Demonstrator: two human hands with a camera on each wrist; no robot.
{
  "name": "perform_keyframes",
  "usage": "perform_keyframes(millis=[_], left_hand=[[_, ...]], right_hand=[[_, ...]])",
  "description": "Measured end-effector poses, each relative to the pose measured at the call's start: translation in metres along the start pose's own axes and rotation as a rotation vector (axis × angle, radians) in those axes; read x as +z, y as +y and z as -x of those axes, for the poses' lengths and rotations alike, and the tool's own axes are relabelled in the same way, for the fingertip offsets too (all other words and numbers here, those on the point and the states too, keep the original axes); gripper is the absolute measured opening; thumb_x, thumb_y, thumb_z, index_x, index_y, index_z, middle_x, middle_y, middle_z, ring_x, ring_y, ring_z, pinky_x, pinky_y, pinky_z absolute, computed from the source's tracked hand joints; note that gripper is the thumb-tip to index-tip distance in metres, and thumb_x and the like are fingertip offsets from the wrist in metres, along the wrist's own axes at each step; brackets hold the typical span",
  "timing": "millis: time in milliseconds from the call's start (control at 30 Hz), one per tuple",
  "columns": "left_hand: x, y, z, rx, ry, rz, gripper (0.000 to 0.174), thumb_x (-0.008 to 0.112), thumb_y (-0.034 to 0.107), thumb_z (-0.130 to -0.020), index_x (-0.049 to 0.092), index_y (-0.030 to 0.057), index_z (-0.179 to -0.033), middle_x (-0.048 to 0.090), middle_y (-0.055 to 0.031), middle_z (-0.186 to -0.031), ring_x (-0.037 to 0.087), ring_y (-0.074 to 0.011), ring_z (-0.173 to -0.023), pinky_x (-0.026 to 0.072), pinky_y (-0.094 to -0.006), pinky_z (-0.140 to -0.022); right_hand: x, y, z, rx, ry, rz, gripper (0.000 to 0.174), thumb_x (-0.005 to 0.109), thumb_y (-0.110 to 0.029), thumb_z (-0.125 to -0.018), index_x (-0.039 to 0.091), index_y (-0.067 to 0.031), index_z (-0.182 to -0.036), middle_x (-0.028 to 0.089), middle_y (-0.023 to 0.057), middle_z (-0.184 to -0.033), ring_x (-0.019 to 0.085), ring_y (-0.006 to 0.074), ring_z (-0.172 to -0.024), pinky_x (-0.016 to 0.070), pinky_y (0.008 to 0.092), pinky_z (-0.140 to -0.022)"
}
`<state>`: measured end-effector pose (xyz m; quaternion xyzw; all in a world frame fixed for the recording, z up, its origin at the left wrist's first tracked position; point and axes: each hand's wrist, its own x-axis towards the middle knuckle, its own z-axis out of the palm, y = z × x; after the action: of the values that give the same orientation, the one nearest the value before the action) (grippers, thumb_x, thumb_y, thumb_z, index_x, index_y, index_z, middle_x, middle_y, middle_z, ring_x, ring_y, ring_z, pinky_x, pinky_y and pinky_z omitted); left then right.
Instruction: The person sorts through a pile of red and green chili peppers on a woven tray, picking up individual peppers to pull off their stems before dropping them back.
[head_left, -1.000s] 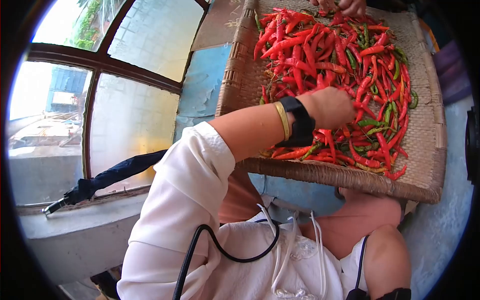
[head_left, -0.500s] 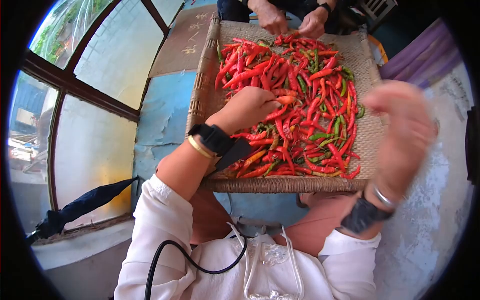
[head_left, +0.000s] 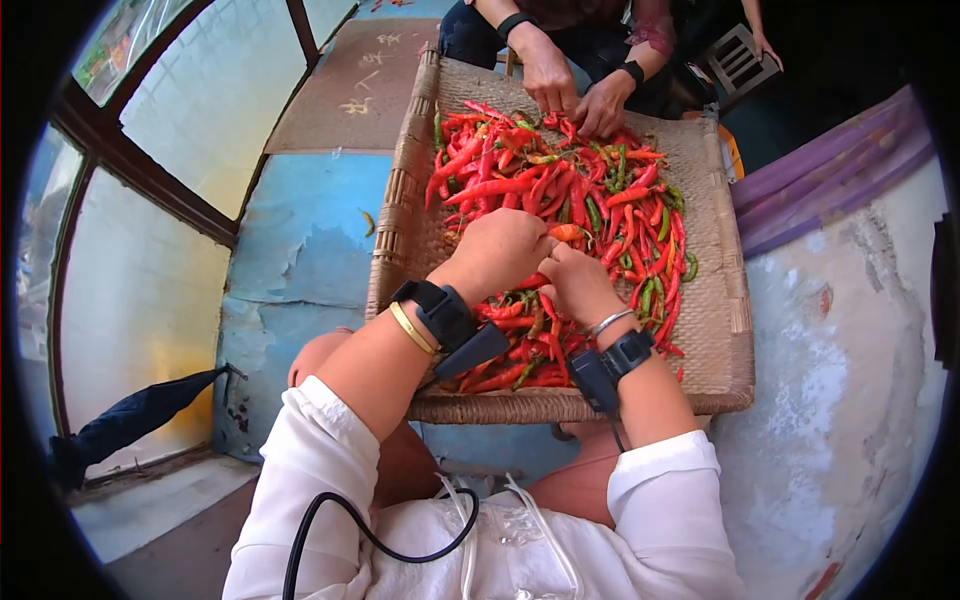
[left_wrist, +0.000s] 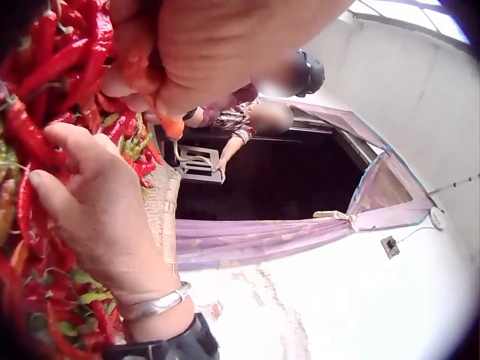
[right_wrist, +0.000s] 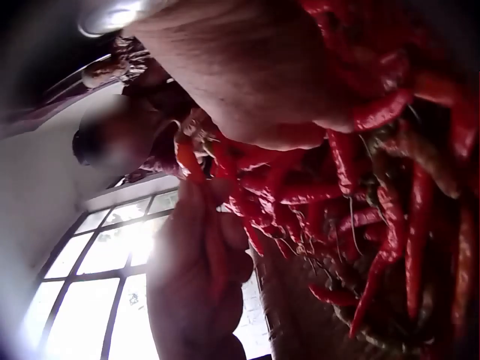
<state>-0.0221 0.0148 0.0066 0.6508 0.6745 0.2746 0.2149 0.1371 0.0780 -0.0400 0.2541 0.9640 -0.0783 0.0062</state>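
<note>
Red and green chili peppers (head_left: 560,190) lie heaped in a woven tray (head_left: 715,250). My left hand (head_left: 495,248) is over the middle of the heap, fingers curled round an orange-red chili pepper (left_wrist: 173,127) whose stem end sticks out past the fingers. In the right wrist view the same left hand (right_wrist: 199,262) appears with that pepper lying along the fingers. Close beside it, my right hand (head_left: 585,285) reaches down into the heap. Its thumb and forefinger stand apart around a red pepper (left_wrist: 30,135) in the left wrist view.
Across the tray, another person's hands (head_left: 575,100) work at the far end of the heap. Windows (head_left: 170,120) and a dark folded umbrella (head_left: 140,420) are on the left. At the right, a purple curtain (head_left: 830,190) hangs beside a worn wall (head_left: 830,380).
My right hand has swung in from the tray's right side to the heap beside my left hand. The left hand stays over the peppers while the head view has shifted.
</note>
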Motion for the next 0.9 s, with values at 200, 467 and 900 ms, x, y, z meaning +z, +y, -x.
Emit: perform_keyframes(millis=[200,467,900], left_hand=[[-0.001,0.001,0.001,0.012,-0.006,-0.043,0.022,0.056,0.023,-0.076,0.058,0.0016,-0.077,0.058,-0.0169,-0.073,0.056,-0.0343,-0.072,0.0445,-0.0435,-0.063],[-0.003,0.002,-0.001,-0.028,0.115,0.083,0.021,0.055,0.021,-0.078,0.057,0.0,-0.077,0.057,-0.0176,-0.069,0.057,-0.0337,-0.069,0.044,-0.0412,-0.061],[-0.005,0.003,0.0,0.024,0.138,0.188,0.022,0.057,0.022,-0.076,0.059,-0.0003,-0.076,0.058,-0.0181,-0.07,0.057,-0.0332,-0.068,0.0437,-0.0414,-0.06]], right_hand=[[-0.029,-0.004,0.01,0.05,0.168,-0.016,0.013,0.063,-0.017,-0.067,0.058,-0.006,-0.071,0.054,0.0141,-0.081,0.056,0.0311,-0.071,0.0465,0.04,-0.062],[-0.058,0.031,0.022,0.561,0.109,-1.061,0.013,0.057,-0.016,-0.08,0.06,-0.0031,-0.08,0.053,-0.0012,-0.059,0.046,0.0055,-0.045,0.0369,0.0193,-0.043],[-0.006,-0.024,-0.002,0.378,-0.083,-0.005,0.032,0.061,-0.034,-0.07,0.059,-0.0027,-0.074,0.06,0.0166,-0.074,0.058,0.0335,-0.077,0.047,0.0429,-0.067]])
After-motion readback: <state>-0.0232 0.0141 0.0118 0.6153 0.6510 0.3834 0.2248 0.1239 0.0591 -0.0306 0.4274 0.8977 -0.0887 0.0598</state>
